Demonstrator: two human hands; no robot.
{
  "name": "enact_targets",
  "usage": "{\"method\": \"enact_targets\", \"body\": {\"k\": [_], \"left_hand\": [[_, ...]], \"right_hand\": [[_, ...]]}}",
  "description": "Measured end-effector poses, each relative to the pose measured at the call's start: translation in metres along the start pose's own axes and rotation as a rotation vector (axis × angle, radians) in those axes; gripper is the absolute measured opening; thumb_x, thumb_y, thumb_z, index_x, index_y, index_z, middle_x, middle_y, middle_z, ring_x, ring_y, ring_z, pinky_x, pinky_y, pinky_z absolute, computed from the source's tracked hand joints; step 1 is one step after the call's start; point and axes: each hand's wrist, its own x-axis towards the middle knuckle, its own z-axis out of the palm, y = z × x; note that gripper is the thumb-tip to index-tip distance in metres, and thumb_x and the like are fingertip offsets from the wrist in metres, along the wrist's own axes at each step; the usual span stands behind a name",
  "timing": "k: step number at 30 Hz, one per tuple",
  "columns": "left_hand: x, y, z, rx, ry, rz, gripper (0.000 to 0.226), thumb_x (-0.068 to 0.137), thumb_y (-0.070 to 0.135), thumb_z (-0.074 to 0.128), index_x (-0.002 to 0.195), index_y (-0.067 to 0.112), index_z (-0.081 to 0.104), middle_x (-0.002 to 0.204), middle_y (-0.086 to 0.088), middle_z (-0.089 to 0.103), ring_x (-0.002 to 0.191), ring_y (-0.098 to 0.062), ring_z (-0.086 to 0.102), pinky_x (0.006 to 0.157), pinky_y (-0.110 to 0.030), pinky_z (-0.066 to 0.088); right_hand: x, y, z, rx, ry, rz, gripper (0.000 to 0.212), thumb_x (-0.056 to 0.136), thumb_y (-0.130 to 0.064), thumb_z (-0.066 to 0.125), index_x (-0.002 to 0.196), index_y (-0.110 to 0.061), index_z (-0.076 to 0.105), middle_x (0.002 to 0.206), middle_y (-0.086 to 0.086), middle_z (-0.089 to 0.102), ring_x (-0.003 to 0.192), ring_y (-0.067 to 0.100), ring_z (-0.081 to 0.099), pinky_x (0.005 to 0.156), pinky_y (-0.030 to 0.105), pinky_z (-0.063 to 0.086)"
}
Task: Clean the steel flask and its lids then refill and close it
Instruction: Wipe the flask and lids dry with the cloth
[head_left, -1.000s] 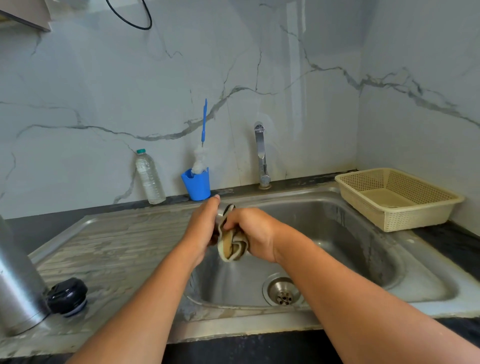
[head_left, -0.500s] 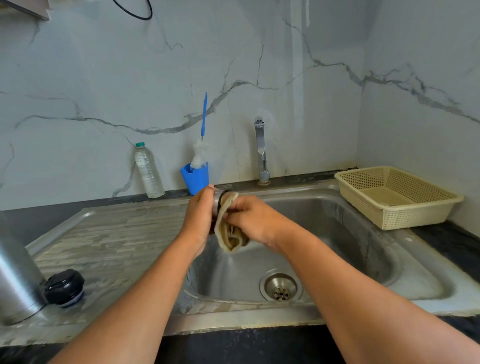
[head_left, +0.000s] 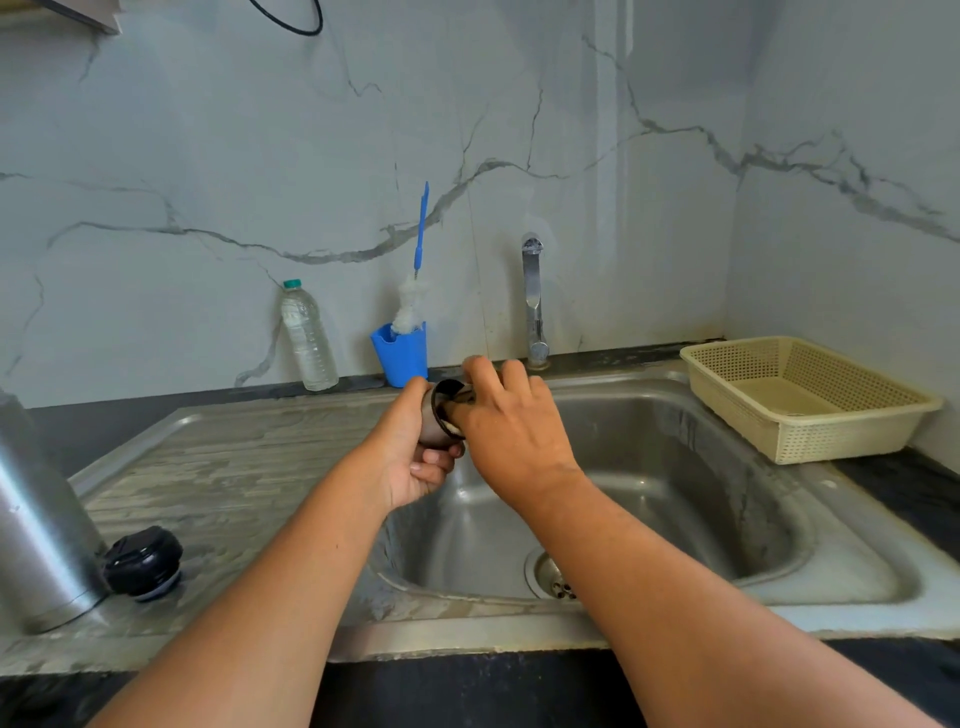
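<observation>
Cloth (head_left: 452, 427) has gone into cup lid (head_left: 430, 415) since prior frame; I see L hand (head_left: 410, 460) gripping lid, 11 o'clock from drain (head_left: 550, 577), R hand (head_left: 511, 428) pinching cloth inside.

two hands (head_left: 415, 462) (head_left: 511, 431), one steel lid (head_left: 434, 418), one black lid (head_left: 143, 564), one cloth (head_left: 451, 427), one flask (head_left: 41, 545), one bottle (head_left: 307, 338), one cup (head_left: 400, 358), one brush (head_left: 413, 296), one tap (head_left: 532, 301) and one basket (head_left: 831, 439).
</observation>
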Motion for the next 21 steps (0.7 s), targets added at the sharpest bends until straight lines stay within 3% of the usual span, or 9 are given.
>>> {"method": "enact_targets", "body": {"k": [4,6,9,12,14,15,18,21], "left_hand": [[0.000,-0.001,-0.001,0.151,0.096,0.126,0.047,0.097,0.056,0.046,0.072,0.017,0.056,0.059,-0.006,0.053,0.039,-0.010,0.029,0.032,-0.015,0.018],[0.000,-0.003,-0.001,0.215,0.184,0.251,0.037,0.095,0.052,0.047,0.075,0.021,0.051,0.060,-0.002,0.050,0.044,-0.013,0.034,0.040,-0.020,0.026],[0.000,-0.006,0.002,0.296,0.336,0.530,0.027,0.083,0.048,0.050,0.070,0.025,0.046,0.062,0.003,0.048,0.062,-0.018,0.044,0.066,-0.036,0.037],[0.002,-0.011,0.004,0.373,0.302,0.705,0.034,0.085,0.051,0.048,0.058,0.031,0.045,0.055,0.006,0.048,0.061,-0.021,0.047,0.067,-0.039,0.041],[0.003,-0.012,0.009,0.439,0.246,0.791,0.034,0.090,0.052,0.045,0.061,0.034,0.048,0.056,0.004,0.053,0.061,-0.021,0.052,0.065,-0.035,0.047],[0.002,-0.011,0.012,0.479,0.241,0.839,0.033,0.092,0.048,0.045,0.061,0.037,0.049,0.056,0.008,0.051,0.059,-0.014,0.049,0.061,-0.031,0.044],[0.002,-0.011,0.021,0.477,0.215,0.876,0.030,0.091,0.044,0.045,0.063,0.036,0.051,0.056,0.015,0.043,0.057,-0.006,0.038,0.055,-0.024,0.032],[0.006,-0.017,0.019,0.349,0.152,0.795,0.044,0.082,0.057,0.047,0.078,0.013,0.051,0.069,-0.004,0.043,0.062,-0.017,0.040,0.056,-0.033,0.031]], "right_hand": [[0.001,-0.009,-0.009,0.190,-0.299,0.189,0.031,0.097,-0.025,0.051,0.125,-0.027,0.064,0.118,0.009,0.052,0.103,0.033,0.052,0.079,0.040,0.047],[0.003,-0.014,-0.014,0.585,-0.440,0.337,0.024,0.099,-0.027,0.045,0.108,-0.020,0.066,0.094,0.004,0.059,0.087,0.027,0.058,0.073,0.035,0.046],[0.005,-0.012,-0.021,1.261,-0.522,0.605,0.025,0.097,-0.021,0.045,0.080,-0.016,0.062,0.067,-0.001,0.060,0.062,0.015,0.054,0.064,0.029,0.045],[0.000,0.002,-0.022,1.788,-0.597,0.825,0.026,0.088,-0.020,0.045,0.065,-0.016,0.058,0.063,0.003,0.053,0.051,0.015,0.043,0.052,0.025,0.033],[0.000,0.014,-0.021,2.157,-0.537,0.933,0.028,0.084,-0.019,0.042,0.060,-0.017,0.055,0.060,0.001,0.048,0.049,0.014,0.036,0.046,0.021,0.027],[0.001,0.018,-0.022,2.303,-0.481,0.988,0.030,0.084,-0.020,0.040,0.058,-0.018,0.054,0.057,-0.003,0.046,0.046,0.013,0.036,0.042,0.019,0.028],[0.001,0.025,-0.028,2.331,-0.418,0.980,0.036,0.086,-0.019,0.039,0.053,-0.019,0.053,0.052,-0.004,0.045,0.043,0.013,0.037,0.039,0.018,0.031],[-0.003,0.025,-0.038,1.893,-0.519,0.798,0.032,0.092,-0.016,0.045,0.061,-0.014,0.055,0.053,0.001,0.050,0.045,0.014,0.044,0.040,0.019,0.034]]}}
